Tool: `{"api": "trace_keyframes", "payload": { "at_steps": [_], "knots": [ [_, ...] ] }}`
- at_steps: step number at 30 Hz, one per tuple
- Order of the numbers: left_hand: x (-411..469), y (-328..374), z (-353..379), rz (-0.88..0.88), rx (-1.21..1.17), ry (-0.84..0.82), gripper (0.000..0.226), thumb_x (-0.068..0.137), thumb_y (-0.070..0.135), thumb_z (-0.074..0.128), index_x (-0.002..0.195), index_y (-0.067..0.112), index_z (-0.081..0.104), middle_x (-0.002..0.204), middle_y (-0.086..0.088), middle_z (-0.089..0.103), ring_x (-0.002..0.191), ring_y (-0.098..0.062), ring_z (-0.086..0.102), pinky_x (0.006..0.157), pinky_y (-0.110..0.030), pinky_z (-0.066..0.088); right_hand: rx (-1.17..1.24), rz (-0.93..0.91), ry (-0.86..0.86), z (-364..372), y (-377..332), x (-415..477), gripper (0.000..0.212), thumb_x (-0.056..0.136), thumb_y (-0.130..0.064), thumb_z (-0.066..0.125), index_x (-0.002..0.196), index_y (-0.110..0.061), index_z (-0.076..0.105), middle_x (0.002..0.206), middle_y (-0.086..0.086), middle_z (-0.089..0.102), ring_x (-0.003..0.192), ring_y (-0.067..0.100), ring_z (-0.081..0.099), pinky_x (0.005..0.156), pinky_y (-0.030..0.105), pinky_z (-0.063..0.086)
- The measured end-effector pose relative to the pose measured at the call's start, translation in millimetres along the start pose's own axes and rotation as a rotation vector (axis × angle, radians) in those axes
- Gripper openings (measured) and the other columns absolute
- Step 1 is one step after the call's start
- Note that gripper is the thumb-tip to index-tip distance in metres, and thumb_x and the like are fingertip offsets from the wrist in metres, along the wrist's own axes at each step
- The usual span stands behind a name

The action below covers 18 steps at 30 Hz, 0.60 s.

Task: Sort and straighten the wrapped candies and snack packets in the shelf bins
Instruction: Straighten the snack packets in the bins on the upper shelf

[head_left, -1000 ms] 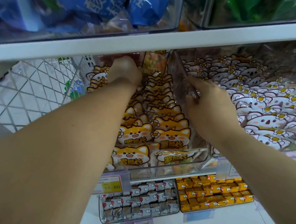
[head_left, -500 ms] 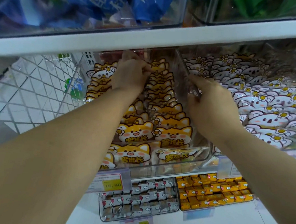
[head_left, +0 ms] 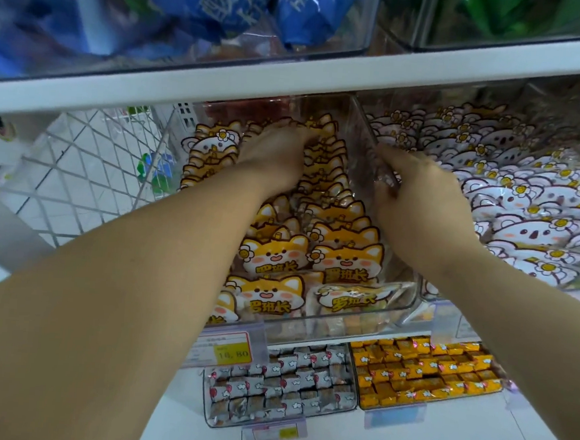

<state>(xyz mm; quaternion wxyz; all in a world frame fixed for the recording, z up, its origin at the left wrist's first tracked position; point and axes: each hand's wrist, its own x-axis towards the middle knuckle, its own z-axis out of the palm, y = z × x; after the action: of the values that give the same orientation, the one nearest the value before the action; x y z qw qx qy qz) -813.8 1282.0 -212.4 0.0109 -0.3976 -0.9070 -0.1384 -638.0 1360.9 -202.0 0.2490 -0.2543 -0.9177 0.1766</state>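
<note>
Steadying the clear bin [head_left: 365,122] by its right wall, the right hand [head_left: 417,201] curls its fingers and thumb round the thin plastic edge, while the left hand [head_left: 272,153] lies knuckles-up deep among the orange dog-face packets [head_left: 344,258], near the back of the bin under the white shelf [head_left: 291,79]. Motion blur hides the left fingertips, so I cannot tell whether they pinch a packet or only press on the tops. The step looks like squaring up the back rows. It would go best by raking the packets forward with flat fingers so each stands upright and faces out, the bracing hand stopping the light bin from sliding. The packets are glossy film, flat and die-cut with pointed ears. They overlap like shingles in two files and probably slip over each other easily, so a gentle push should serve better than a squeeze. At the front, one lies tipped nearly flat against the wall. The koala packets [head_left: 521,229] fill the neighbouring bin, with small wrapped candies [head_left: 280,384] in the bins below.
</note>
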Motion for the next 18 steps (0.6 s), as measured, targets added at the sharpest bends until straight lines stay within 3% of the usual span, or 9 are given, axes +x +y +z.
{"api": "trace_keyframes", "payload": {
  "at_steps": [4, 8, 11, 15, 18],
  "knots": [
    [-21, 20, -4, -0.082, -0.168, 0.12, 0.057, 0.092, -0.001, 0.037, 0.143, 0.025, 0.038, 0.149, 0.0, 0.036, 0.135, -0.022, 0.036, 0.111, -0.04, 0.031, 0.014, -0.008, -0.029, -5, -1, -1, 0.04, 0.092, -0.015, 0.046, 0.131, -0.021, 0.051, 0.122, 0.014, 0.057, 0.105, 0.035, 0.054, 0.075, 0.035, 0.044],
    [-48, 53, -7, 0.013, -0.267, 0.188, 0.042, 0.093, 0.006, 0.042, 0.13, 0.022, 0.055, 0.136, -0.003, 0.053, 0.125, -0.02, 0.047, 0.105, -0.036, 0.038, 0.164, -0.041, -0.123, -20, 7, -1, 0.029, 0.09, -0.022, 0.053, 0.119, -0.022, 0.061, 0.107, 0.007, 0.066, 0.087, 0.024, 0.058, 0.066, 0.028, 0.041],
    [-65, 79, -14, 0.046, -0.36, 0.289, 0.033, 0.094, 0.009, 0.044, 0.119, 0.022, 0.062, 0.123, 0.001, 0.062, 0.114, -0.016, 0.055, 0.095, -0.025, 0.042, 0.199, -0.081, -0.105, -37, 19, -8, 0.027, 0.089, -0.024, 0.057, 0.114, -0.023, 0.065, 0.106, 0.004, 0.068, 0.093, 0.024, 0.061, 0.077, 0.035, 0.05],
    [-73, 117, -15, 0.082, -0.447, 0.294, 0.028, 0.095, 0.009, 0.046, 0.109, 0.02, 0.067, 0.103, 0.009, 0.065, 0.086, -0.004, 0.057, 0.071, -0.005, 0.037, 0.143, -0.085, -0.068, -68, 58, -10, 0.029, 0.091, -0.021, 0.056, 0.119, -0.023, 0.063, 0.113, -0.001, 0.066, 0.099, 0.019, 0.061, 0.076, 0.024, 0.042],
    [-66, 149, -7, 0.094, -0.438, 0.263, 0.027, 0.096, 0.012, 0.045, 0.105, 0.025, 0.067, 0.099, 0.015, 0.061, 0.076, 0.002, 0.05, 0.065, -0.009, 0.036, 0.068, -0.046, -0.031, -93, 99, -6, 0.029, 0.09, -0.022, 0.057, 0.118, -0.024, 0.064, 0.113, 0.0, 0.067, 0.092, 0.019, 0.057, 0.078, 0.026, 0.04]
  ]
}}
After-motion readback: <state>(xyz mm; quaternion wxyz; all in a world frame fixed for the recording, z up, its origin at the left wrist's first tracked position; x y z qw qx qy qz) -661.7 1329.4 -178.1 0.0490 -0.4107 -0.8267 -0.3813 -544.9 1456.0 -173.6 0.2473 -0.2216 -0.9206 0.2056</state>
